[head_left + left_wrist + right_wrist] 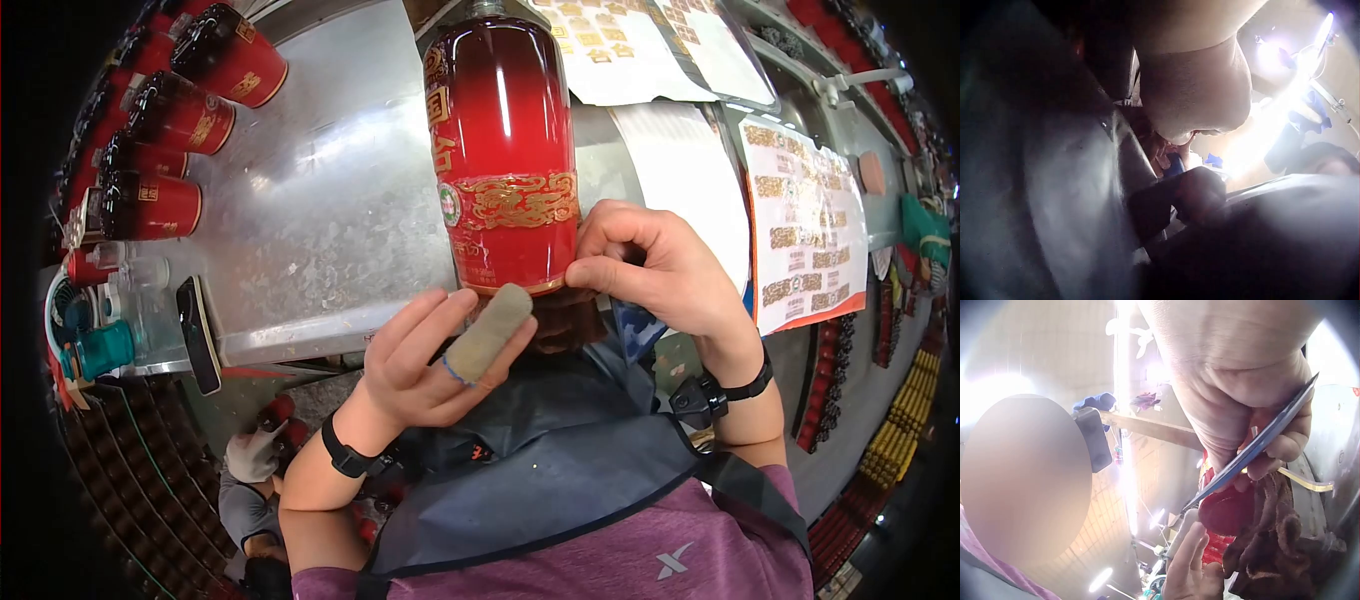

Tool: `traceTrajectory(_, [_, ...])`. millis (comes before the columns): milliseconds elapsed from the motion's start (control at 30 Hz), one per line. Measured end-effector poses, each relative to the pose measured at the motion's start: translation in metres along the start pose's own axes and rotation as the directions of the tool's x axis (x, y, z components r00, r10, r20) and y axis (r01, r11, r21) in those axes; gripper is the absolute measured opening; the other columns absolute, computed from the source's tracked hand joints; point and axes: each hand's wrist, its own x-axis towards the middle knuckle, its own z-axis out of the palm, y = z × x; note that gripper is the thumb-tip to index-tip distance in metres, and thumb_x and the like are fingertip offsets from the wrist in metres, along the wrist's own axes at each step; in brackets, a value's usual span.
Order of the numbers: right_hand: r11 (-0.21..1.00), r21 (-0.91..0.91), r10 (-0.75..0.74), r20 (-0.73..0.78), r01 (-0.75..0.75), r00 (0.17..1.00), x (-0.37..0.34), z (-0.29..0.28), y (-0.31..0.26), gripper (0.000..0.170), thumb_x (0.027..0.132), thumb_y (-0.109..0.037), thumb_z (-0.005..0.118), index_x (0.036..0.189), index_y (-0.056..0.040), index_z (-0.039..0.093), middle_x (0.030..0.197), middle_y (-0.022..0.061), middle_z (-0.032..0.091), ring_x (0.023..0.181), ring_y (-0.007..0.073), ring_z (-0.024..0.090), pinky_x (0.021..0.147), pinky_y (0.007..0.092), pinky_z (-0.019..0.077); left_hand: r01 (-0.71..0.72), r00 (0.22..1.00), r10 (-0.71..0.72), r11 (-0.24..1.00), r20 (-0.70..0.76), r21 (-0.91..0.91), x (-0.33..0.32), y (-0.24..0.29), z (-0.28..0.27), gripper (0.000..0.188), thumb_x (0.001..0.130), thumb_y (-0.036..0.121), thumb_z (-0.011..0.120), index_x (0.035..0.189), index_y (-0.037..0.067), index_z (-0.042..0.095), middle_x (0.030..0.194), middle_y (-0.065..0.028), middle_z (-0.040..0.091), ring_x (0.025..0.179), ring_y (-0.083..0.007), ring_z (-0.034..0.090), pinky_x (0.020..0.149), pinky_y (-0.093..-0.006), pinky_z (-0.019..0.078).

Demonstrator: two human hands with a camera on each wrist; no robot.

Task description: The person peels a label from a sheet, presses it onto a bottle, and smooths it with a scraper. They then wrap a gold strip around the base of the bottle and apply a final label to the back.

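A large red bottle (515,130) with a dark top and gold patterned band lies with its base toward the person. The left hand (425,365), fingers loosely extended and one wearing a beige finger cover (490,335), touches or nearly touches the base's left side. At the base's right corner, the right hand (670,265) has thumb and index finger together. In the right wrist view, this hand (1229,381) grips a thin flat strip (1254,447) between thumb and curled fingers, close to the bottle's base (1225,515). The left wrist view is dark and shows little finger detail.
Several red bottles (205,120) stand at the metal table's (320,210) left. A phone (198,335) lies on its near left edge, beside a teal-lidded container (105,350). Gold label sheets (805,220) are at the right. Brown cloth (1272,550) hangs below the right hand.
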Motion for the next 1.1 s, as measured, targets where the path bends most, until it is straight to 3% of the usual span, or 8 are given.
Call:
traceTrajectory(233, [1.0, 0.008, 0.003, -0.016, -0.002, 1.0, -0.002, 0.001, 0.001, 0.021, 0.086, -0.02, 0.078, 0.079, -0.0026, 0.067, 0.068, -0.002, 0.047, 0.058, 0.0053, 0.04, 0.052, 0.025, 0.032, -0.01, 0.999, 0.013, 0.998, -0.048, 0.055, 0.027, 0.009, 0.014, 0.03, 0.083, 0.015, 0.068, 0.112, 0.019, 0.076, 0.122, 0.001, 0.065, 0.118, -0.0231, 0.054, 0.093, -0.0319, 0.0527])
traceTrajectory(333, [1.0, 0.004, 0.002, -0.027, -0.001, 1.0, -0.003, 0.004, 0.0, 0.021, 0.086, -0.02, 0.077, 0.079, -0.0026, 0.067, 0.069, -0.0019, 0.048, 0.058, 0.0054, 0.04, 0.052, 0.0251, 0.0321, 0.086, 0.996, -0.086, 0.995, 0.0, -0.043, 0.031, 0.004, 0.012, 0.046, 0.079, 0.027, 0.077, 0.124, 0.016, 0.07, 0.139, -0.0076, 0.056, 0.122, -0.0305, 0.05, 0.101, -0.0432, 0.0458])
traceTrajectory(400, [1.0, -0.011, 0.004, -0.028, -0.004, 1.0, -0.005, 0.004, -0.002, 0.021, 0.086, -0.019, 0.077, 0.079, -0.0026, 0.067, 0.07, -0.0018, 0.048, 0.058, 0.0057, 0.04, 0.052, 0.0252, 0.0321, 0.419, 0.906, -0.422, 0.895, 0.01, -0.155, 0.041, 0.0, 0.014, 0.065, 0.076, 0.023, 0.082, 0.136, 0.008, 0.059, 0.146, -0.0167, 0.049, 0.13, -0.0375, 0.047, 0.104, -0.0474, 0.0423])
traceTrajectory(433, [1.0, -0.012, -0.002, -0.034, 0.002, 0.999, -0.006, 0.004, -0.004, 0.02, 0.086, -0.019, 0.077, 0.079, -0.0028, 0.067, 0.071, -0.0018, 0.049, 0.058, 0.0058, 0.04, 0.053, 0.0252, 0.0323, 0.378, 0.922, -0.388, 0.898, 0.002, -0.226, 0.04, -0.008, 0.018, 0.078, 0.075, 0.016, 0.083, 0.144, 0.002, 0.048, 0.148, -0.0232, 0.044, 0.135, -0.0414, 0.044, 0.106, -0.0478, 0.0415])
traceTrajectory(633, [0.999, -0.019, -0.051, -0.052, 0.05, 0.997, -0.016, -0.004, -0.017, 0.017, 0.085, -0.014, 0.078, 0.079, -0.0032, 0.066, 0.073, -0.0023, 0.051, 0.057, 0.0047, 0.04, 0.054, 0.0245, 0.0326, 0.439, 0.884, -0.468, 0.822, 0.009, -0.362, 0.029, -0.009, 0.021, 0.075, 0.076, 0.015, 0.081, 0.143, 0.002, 0.05, 0.149, -0.0256, 0.043, 0.133, -0.045, 0.046, 0.108, -0.0483, 0.0417])
traceTrajectory(767, [0.998, 0.01, -0.054, -0.073, 0.054, 0.996, -0.019, -0.007, -0.016, 0.014, 0.085, -0.011, 0.077, 0.08, -0.0033, 0.066, 0.07, -0.0044, 0.049, 0.056, 0.0028, 0.039, 0.052, 0.0223, 0.0308, 0.442, 0.871, -0.492, 0.784, -0.002, -0.436, 0.024, -0.01, 0.022, 0.074, 0.08, 0.015, 0.079, 0.144, 0.0, 0.047, 0.149, -0.0275, 0.043, 0.132, -0.0444, 0.048, 0.108, -0.0468, 0.0415])
traceTrajectory(833, [0.999, 0.027, -0.041, -0.074, 0.043, 0.996, -0.019, -0.007, -0.014, 0.014, 0.085, -0.01, 0.077, 0.08, -0.0035, 0.066, 0.068, -0.0052, 0.048, 0.056, 0.0024, 0.039, 0.052, 0.0217, 0.0302, 0.499, 0.852, -0.515, 0.751, 0.09, -0.433, 0.019, -0.008, 0.019, 0.071, 0.09, 0.014, 0.073, 0.148, -0.007, 0.037, 0.142, -0.0245, 0.048, 0.127, -0.0357, 0.054, 0.103, -0.0412, 0.0469])
traceTrajectory(1100, [1.0, 0.029, 0.009, -0.072, -0.007, 0.997, -0.014, -0.004, -0.009, 0.013, 0.087, -0.009, 0.076, 0.081, -0.0039, 0.066, 0.064, -0.0068, 0.047, 0.056, 0.0013, 0.038, 0.052, 0.0207, 0.0299, 0.502, 0.837, -0.537, 0.675, 0.106, -0.541, 0.01, -0.01, 0.025, 0.073, 0.093, 0.016, 0.07, 0.15, -0.008, 0.031, 0.143, -0.0231, 0.045, 0.128, -0.032, 0.053, 0.104, -0.0403, 0.0477])
